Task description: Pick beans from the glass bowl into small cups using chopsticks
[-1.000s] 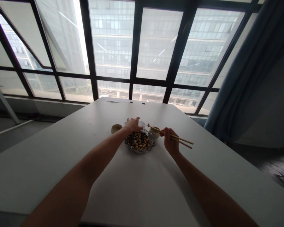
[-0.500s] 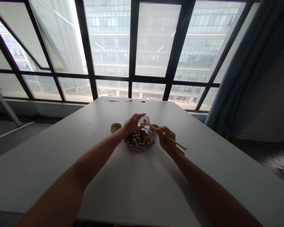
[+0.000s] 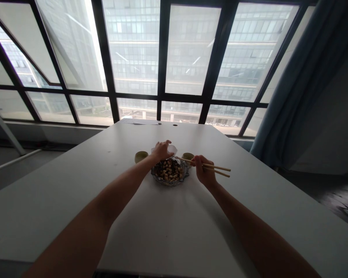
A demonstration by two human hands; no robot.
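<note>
Right hand [image 3: 204, 170] wraps 2 chopsticks [image 3: 222, 168] mid-length, probably for tip control; tips near glass bowl's [image 3: 186, 172] far rim. Left hand [image 3: 161, 150] part-spread at clear container [image 3: 172, 148], maybe steadying it; can't tell grip. Bowl between table's [image 3: 168, 235] side edges, likely for 2-hand reach.

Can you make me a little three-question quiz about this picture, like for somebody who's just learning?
1. Which hand holds the chopsticks?
2. True or false: everything in the wavy-rimmed bowl is bright blue.
3. Pick one: what colour is the curtain? A) red B) blue C) yellow

Key:
1. The right hand.
2. False; tan pieces lie in it.
3. B
</note>
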